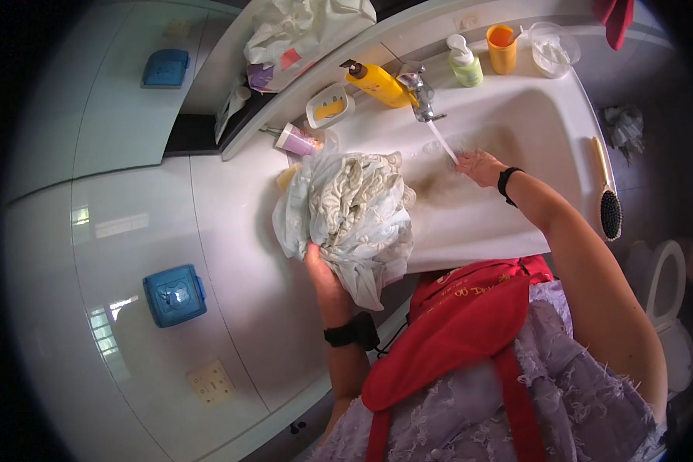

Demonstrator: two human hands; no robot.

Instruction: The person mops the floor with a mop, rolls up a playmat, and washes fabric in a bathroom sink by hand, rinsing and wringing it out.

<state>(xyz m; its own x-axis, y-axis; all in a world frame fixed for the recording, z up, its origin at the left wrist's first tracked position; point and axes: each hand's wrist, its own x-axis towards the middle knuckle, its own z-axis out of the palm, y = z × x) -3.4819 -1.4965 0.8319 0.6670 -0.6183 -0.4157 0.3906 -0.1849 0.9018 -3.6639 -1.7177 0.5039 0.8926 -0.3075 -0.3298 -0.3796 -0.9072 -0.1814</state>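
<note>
Along the back edge of the washbasin, left to right: soap dish, pump bottle, tap, foam dispenser, tumbler. Cloth bundle before the soap dish; hairbrush at the right edge.

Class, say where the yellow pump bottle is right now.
In the head view, the yellow pump bottle is at top centre, just left of the chrome faucet and right of the soap dish.

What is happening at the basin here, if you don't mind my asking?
The person's bare left hand holds a crumpled cream-and-white bundle of thin material by the glossy white basin. Their bare right hand is at the clear stream of water running from the silver metal tap. The bundle is not under the water.
</note>
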